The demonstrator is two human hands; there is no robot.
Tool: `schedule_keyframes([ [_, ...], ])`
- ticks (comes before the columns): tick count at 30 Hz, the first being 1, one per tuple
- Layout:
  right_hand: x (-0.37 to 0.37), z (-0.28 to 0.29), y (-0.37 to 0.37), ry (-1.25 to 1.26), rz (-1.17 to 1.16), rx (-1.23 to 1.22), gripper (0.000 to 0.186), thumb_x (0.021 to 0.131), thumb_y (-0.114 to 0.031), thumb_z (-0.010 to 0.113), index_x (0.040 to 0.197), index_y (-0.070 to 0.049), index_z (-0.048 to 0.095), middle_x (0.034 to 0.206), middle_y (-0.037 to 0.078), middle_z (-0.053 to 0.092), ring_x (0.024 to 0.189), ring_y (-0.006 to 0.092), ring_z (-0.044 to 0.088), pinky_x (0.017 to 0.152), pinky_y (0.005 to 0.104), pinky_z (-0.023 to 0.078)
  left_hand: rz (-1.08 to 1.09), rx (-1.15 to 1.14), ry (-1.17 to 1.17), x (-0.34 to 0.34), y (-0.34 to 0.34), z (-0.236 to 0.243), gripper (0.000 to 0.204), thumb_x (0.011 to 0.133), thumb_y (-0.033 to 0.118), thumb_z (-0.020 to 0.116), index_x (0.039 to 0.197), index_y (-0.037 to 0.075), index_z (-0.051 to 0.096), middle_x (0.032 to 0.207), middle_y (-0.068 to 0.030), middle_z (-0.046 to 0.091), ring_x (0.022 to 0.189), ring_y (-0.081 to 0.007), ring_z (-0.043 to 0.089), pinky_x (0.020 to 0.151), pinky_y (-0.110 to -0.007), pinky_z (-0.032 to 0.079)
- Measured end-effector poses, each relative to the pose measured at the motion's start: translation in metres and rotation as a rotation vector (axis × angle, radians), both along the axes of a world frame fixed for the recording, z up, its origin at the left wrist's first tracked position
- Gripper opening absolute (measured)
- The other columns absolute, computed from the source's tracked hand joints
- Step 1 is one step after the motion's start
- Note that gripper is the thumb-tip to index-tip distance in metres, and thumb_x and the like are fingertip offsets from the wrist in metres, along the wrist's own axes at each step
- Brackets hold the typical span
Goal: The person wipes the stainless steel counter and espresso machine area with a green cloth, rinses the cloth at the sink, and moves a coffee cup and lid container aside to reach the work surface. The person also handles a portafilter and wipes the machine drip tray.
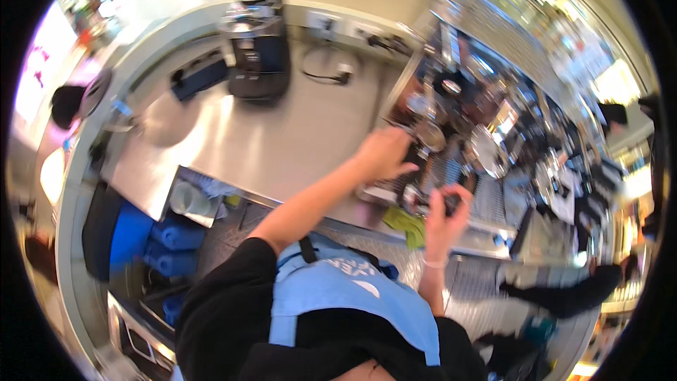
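Note:
My right hand [447, 220] is closed around the dark handle of what looks like a portafilter [419, 202], its metal part pointing left. Up and to the left of it, my left hand [385, 153] reaches to the left side of a metal espresso machine [486, 201]. Its thumb stands apart from the fingers, whose tips are blurred; nothing shows in it. Below the portafilter a green cloth [405, 226] hangs over the counter's front edge.
A black coffee grinder [258, 63] stands at the back of the steel counter [310, 134], beside a dark narrow box [199, 75]. A power cord [331, 76] lies near the wall sockets. Blue rolls [173, 247] and a bin with a clear cup [190, 199] are at lower left.

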State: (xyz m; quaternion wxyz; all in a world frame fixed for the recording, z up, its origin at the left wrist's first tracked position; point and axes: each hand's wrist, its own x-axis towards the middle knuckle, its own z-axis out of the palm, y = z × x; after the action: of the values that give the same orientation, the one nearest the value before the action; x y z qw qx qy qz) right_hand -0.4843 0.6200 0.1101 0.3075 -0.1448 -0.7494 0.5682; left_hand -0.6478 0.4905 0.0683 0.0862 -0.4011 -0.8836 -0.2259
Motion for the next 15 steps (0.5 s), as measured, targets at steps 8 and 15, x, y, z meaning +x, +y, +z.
schedule_keyframes([
  [8,0.017,0.008,0.025,0.038,0.304,-0.199,0.021,0.092,-0.002,0.065,0.107,-0.006,0.051,0.088,0.003,0.053,0.05,0.0043,0.042,0.042,0.0187,0.035,0.035,-0.012,0.24,-0.015,-0.004,-0.032,0.059,0.085,0.052,0.067,0.097,-0.006,0.061,0.099,-0.0161,0.058,0.098,-0.0307,0.057,0.089,-0.04,0.05],
  [15,0.017,0.017,0.023,-0.021,0.537,-0.407,0.016,0.093,-0.01,0.063,0.103,-0.007,0.051,0.075,0.002,0.054,0.043,0.004,0.037,0.038,0.019,0.028,0.49,0.798,-0.629,0.063,-0.075,-0.019,0.04,0.096,0.033,0.061,0.109,-0.004,0.058,0.101,-0.0179,0.06,0.094,-0.0265,0.062,0.08,-0.038,0.051],
])
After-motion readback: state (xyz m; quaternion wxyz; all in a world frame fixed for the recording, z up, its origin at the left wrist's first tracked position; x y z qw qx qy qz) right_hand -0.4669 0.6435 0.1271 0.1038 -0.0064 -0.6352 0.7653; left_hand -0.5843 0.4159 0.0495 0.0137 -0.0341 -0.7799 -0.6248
